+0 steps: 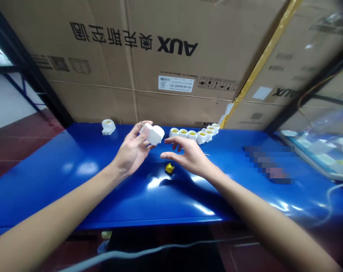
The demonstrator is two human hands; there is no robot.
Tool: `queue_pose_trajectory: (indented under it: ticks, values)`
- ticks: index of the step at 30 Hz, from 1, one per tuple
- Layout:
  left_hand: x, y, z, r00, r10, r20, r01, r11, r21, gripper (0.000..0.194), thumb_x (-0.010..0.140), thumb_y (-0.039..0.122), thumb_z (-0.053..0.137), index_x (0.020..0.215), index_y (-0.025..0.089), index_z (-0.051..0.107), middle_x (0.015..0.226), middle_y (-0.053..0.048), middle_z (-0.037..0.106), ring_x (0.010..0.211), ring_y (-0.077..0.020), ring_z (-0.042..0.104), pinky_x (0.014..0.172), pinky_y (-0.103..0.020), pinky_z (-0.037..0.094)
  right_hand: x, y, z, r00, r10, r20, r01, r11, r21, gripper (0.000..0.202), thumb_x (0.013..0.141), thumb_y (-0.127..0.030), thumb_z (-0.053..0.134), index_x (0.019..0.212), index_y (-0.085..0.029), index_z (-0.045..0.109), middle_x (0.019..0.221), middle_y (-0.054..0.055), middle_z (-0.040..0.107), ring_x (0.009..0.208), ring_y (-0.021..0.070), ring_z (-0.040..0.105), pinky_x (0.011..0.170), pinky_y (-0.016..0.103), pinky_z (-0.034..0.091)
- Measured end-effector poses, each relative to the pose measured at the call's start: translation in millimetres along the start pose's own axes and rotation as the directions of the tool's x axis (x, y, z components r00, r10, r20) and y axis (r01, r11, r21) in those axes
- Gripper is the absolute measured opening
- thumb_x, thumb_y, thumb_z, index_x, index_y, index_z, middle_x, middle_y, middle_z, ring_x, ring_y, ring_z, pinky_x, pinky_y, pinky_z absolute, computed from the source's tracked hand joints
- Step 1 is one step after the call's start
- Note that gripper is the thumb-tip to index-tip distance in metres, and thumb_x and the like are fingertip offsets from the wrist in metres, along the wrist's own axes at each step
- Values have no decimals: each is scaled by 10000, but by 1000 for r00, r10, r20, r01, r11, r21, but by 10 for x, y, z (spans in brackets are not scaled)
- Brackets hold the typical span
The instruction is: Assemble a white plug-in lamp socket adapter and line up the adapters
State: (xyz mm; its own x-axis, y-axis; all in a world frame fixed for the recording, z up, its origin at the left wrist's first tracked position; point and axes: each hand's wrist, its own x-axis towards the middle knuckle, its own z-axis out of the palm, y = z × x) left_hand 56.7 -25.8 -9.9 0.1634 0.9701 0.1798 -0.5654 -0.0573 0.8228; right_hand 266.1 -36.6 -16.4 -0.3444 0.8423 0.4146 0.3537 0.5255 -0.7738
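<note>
Above the blue worktop (pixel 126 206), my left hand (pixel 134 149) grips a white plastic housing (pixel 153 134) with a rounded end. The thumb lies on its near side, and the fingers are partly hidden behind it. My right hand (pixel 188 155) is just to the right, thumb and fingers apart, with nothing seen between them. A small yellow plastic piece (pixel 169 168) with a notched edge lies on the worktop below the two hands. Behind my right hand stand several white housings (pixel 202 137) in a curved row, with yellow showing inside their round openings.
Another white housing (pixel 108 127) stands alone at the back left. Large cardboard cartons (pixel 160 64) wall off the back. A pixelated dark object (pixel 269 166) lies to the right, beside a pale tray (pixel 324 155). A pale cable (pixel 123 254) runs below the front edge.
</note>
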Motion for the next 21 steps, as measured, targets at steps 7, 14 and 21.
queue_pose_trajectory:
  ticks: [7,14,21]
  values:
    - [107,123,-117,969,-193,-155,165,971,-175,262,1003,351,763,1212,223,670,1061,-81,782,900,-232,790,707,-303,598,-33,-10,-134,896,72,438,39,970,-240,458,883,-445,921,1217,-164,784,1065,81,746,795,167,657,709,298,512]
    - [91,140,-96,941,-334,-43,321,929,-185,214,986,342,756,1019,137,705,991,-107,764,548,-95,557,449,-221,415,-53,67,1,914,77,398,-59,997,-56,208,928,-305,871,1019,-182,731,872,22,737,756,166,649,690,295,507]
    - [24,55,-72,946,-325,13,318,918,-238,205,998,341,733,953,143,757,948,-115,749,632,-139,588,510,-259,468,30,73,-36,988,109,106,-148,844,516,559,692,-546,1006,901,-241,586,788,-30,713,585,142,642,559,299,540]
